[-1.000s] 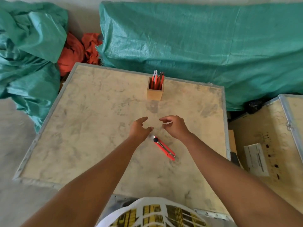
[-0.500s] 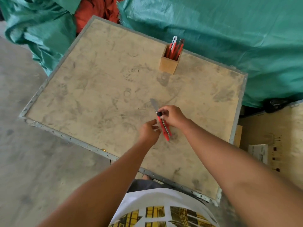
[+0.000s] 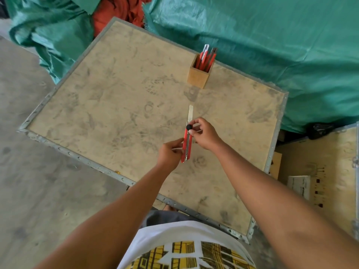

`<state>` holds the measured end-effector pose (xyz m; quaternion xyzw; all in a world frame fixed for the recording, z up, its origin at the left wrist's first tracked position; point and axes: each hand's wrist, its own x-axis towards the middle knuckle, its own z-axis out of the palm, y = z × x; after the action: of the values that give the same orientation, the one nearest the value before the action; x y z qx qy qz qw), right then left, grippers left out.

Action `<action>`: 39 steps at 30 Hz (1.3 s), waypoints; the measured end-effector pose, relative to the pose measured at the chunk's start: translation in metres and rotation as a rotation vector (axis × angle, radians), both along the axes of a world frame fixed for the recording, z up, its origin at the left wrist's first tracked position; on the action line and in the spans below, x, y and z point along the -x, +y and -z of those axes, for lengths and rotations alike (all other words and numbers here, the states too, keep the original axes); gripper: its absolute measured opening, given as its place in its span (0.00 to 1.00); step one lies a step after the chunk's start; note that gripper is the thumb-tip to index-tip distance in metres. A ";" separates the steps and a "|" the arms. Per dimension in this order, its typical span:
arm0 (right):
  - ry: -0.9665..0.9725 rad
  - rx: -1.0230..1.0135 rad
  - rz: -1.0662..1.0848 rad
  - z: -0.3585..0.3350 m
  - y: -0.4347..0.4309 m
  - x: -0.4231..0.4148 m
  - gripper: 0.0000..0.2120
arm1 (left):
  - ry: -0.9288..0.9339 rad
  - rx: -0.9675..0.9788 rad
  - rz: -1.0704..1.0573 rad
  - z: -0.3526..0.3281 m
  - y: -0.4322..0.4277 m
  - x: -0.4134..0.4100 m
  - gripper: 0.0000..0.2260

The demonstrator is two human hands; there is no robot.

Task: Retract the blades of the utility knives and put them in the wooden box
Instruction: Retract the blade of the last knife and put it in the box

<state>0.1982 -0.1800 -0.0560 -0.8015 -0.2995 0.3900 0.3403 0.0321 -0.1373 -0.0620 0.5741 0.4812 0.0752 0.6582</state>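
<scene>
1. I see the left hand (image 3: 171, 152) gripping the lower end of a red knife (image 3: 186, 145) above the table (image 3: 116, 113), its blade (image 3: 190, 113) fully extended and pointing toward the wooden box (image 3: 200, 74).
2. My right hand (image 3: 205, 133) pinches the black knob (image 3: 189, 127) near the blade's base.
3. Risk, as I judge it: fingers slipping forward onto the bare edge if the knob jams.
4. The box, well apart, already holds several knives; a hurried drop could tip it.
</scene>
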 end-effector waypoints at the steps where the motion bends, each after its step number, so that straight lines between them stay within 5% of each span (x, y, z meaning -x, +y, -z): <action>1: -0.002 -0.030 0.041 -0.006 0.001 -0.002 0.08 | -0.004 0.011 0.011 -0.004 0.003 0.002 0.23; 7: -0.018 -0.144 0.189 -0.044 0.009 -0.011 0.07 | -0.084 0.053 0.037 -0.036 0.023 0.007 0.23; 18: -0.101 -0.188 0.020 -0.096 0.021 0.028 0.06 | -0.266 0.019 0.109 -0.091 0.088 0.020 0.18; 24: -0.144 -0.261 -0.017 -0.119 0.045 0.047 0.13 | -0.331 0.021 0.162 -0.110 0.123 0.035 0.18; 39: -0.359 -0.338 0.205 -0.139 0.111 0.093 0.07 | -0.402 -0.037 0.311 -0.129 0.202 0.053 0.20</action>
<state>0.1050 -0.0694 0.0830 -0.8158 -0.3331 0.1496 0.4485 -0.0207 0.0645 0.0672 0.6266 0.2450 0.0948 0.7337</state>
